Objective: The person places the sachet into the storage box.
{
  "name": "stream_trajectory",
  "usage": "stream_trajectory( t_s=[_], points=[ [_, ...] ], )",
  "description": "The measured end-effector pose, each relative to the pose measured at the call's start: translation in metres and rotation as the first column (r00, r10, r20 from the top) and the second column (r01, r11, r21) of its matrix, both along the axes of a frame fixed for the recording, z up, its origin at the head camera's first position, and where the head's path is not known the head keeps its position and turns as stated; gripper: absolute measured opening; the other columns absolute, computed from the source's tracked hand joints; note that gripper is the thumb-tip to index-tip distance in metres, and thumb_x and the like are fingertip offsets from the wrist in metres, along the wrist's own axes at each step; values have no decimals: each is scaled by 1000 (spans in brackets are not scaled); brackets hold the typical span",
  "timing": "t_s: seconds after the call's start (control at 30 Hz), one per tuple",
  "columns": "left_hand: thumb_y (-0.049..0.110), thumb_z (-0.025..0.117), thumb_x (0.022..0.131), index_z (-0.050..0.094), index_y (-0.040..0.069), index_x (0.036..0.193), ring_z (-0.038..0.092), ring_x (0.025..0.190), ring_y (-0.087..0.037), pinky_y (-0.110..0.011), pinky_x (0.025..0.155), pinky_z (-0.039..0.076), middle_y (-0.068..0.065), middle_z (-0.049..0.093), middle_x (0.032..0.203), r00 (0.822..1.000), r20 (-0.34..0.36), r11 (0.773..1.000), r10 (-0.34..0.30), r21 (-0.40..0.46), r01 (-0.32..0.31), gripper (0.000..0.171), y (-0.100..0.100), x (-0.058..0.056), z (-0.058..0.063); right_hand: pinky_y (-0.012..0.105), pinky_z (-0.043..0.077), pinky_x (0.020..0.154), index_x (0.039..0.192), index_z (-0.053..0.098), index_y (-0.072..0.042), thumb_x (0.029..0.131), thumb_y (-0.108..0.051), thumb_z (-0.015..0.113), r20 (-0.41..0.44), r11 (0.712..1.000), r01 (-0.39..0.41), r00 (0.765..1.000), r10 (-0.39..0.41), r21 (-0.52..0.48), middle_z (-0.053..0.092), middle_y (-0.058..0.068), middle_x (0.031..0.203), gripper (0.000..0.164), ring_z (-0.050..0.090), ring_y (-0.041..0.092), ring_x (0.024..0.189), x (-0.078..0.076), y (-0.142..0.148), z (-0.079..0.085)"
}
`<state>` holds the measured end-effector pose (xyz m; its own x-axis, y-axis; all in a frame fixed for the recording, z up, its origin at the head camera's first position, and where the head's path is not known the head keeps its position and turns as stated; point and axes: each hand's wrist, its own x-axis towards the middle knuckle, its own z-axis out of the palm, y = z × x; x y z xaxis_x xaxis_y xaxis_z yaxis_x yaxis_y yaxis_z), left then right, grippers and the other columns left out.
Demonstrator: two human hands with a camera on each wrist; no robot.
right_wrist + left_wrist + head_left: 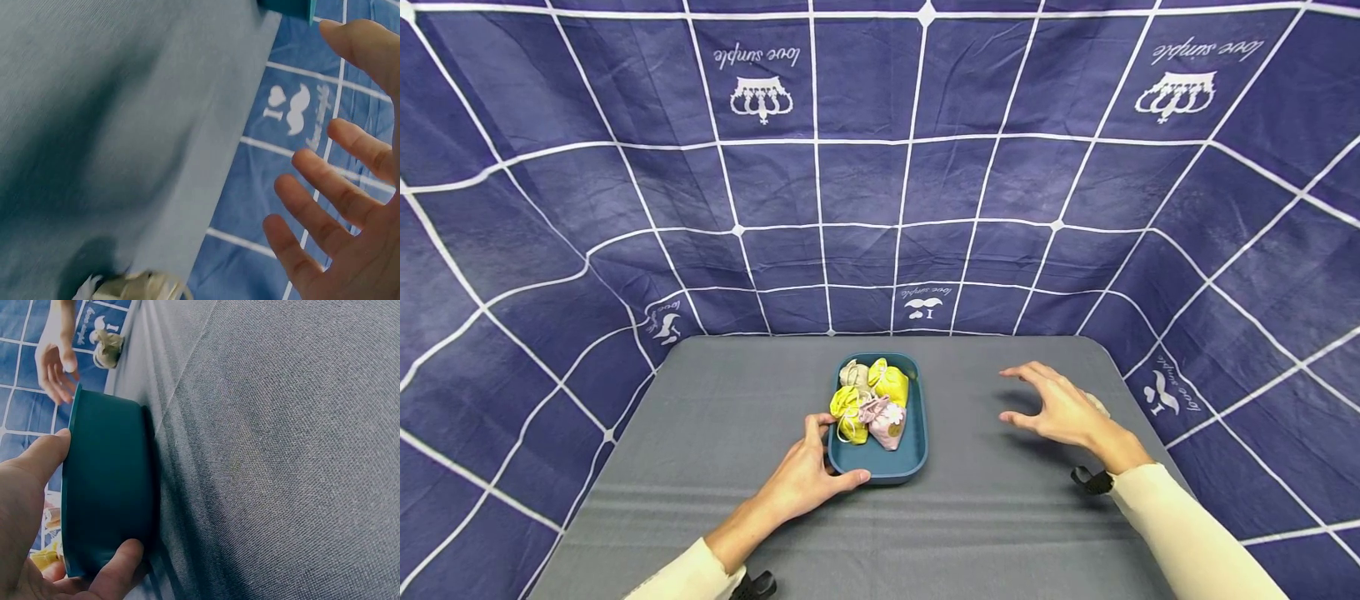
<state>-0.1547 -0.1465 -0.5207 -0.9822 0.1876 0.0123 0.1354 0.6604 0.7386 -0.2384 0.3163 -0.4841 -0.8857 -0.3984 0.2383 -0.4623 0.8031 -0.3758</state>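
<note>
A dark teal plastic box (887, 462) stands on the grey table with several small drawstring pouches inside. They are a beige pouch (853, 373), a yellow pouch (891, 385), another yellow pouch (852, 427) and a pink pouch (891, 429) with a white flower. My left hand (799, 477) grips the box at its near left corner, thumb on the near rim and fingers along the left side. To the right, my right hand (1060, 408) hovers above the table, fingers spread and holding nothing. Partly hidden behind it lies a beige pouch (1098, 405), clearer in the left wrist view.
The grey table (722, 400) extends on both sides of the box. A blue cloth (865, 183) with white grid lines hangs behind the table and along its left and right sides.
</note>
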Motion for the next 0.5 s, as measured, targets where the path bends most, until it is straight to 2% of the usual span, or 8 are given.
stream_trajectory(
  t_s=[0.27, 0.5],
  points=[
    [48, 107, 83, 43, 11, 158, 65, 78, 1, -29, 83, 58, -16, 70, 156, 1000, 9, 1000, 6, 8, -6, 105, 1, 0, -1, 71, 57, 112, 151, 74, -18, 93, -41, 100, -9, 1000, 18, 1000, -19, -4, 77, 13, 145, 68, 73, 45, 138, 1, 32, -4],
    [48, 107, 82, 44, 11, 157, 66, 79, 1, -28, 84, 57, -14, 71, 156, 1000, 11, 1000, 14, 7, -14, 105, 0, -1, -2, 69, 57, 109, 151, 73, -20, 94, -44, 99, 1, 999, 34, 999, -34, 13, 76, 12, 145, 67, 72, 44, 137, 5, 61, -7]
  ],
)
